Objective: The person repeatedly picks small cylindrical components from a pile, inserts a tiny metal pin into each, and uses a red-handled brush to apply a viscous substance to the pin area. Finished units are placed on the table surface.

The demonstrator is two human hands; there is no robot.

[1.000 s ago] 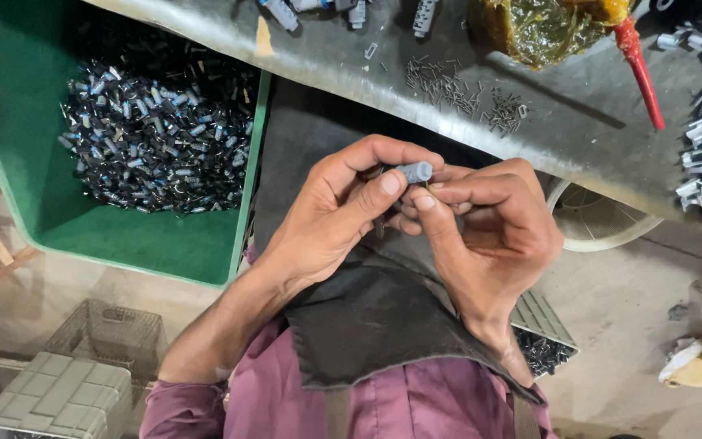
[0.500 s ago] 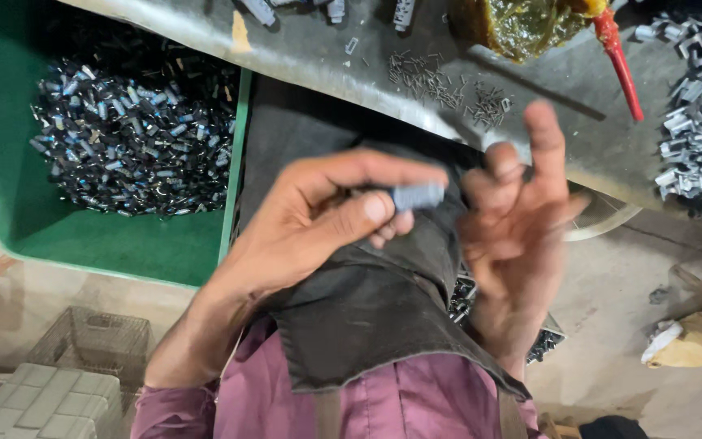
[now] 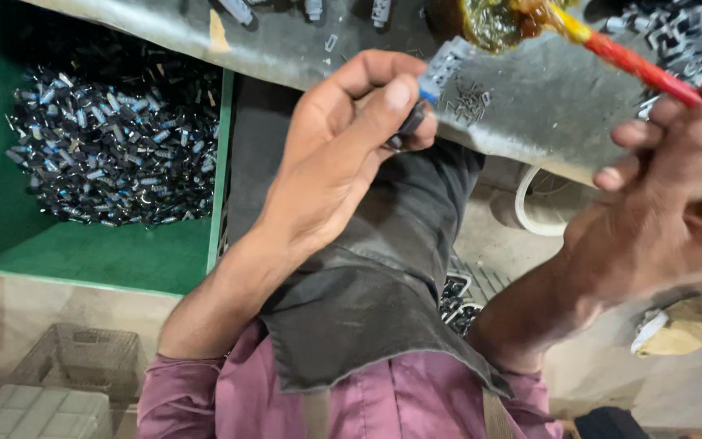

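My left hand (image 3: 335, 154) pinches a small metal part with a blue end (image 3: 436, 73) between thumb and fingers, held up against the edge of the grey workbench (image 3: 546, 114). My right hand (image 3: 668, 195) is at the far right, gripping a red-handled tool (image 3: 635, 69) whose yellow tip dips into a pot of amber goo (image 3: 489, 24) on the bench. A dark cloth (image 3: 367, 301) lies over my lap below both hands.
A green bin (image 3: 83, 252) at the left holds a heap of several small dark metal parts (image 3: 115, 154). More metal parts lie at the bench's top right (image 3: 676, 32). Grey plastic crates (image 3: 58, 382) sit on the floor at lower left.
My right hand has left the part and swung out to the right, taking hold of the red-handled tool. My left hand has lifted the part up to the bench edge.
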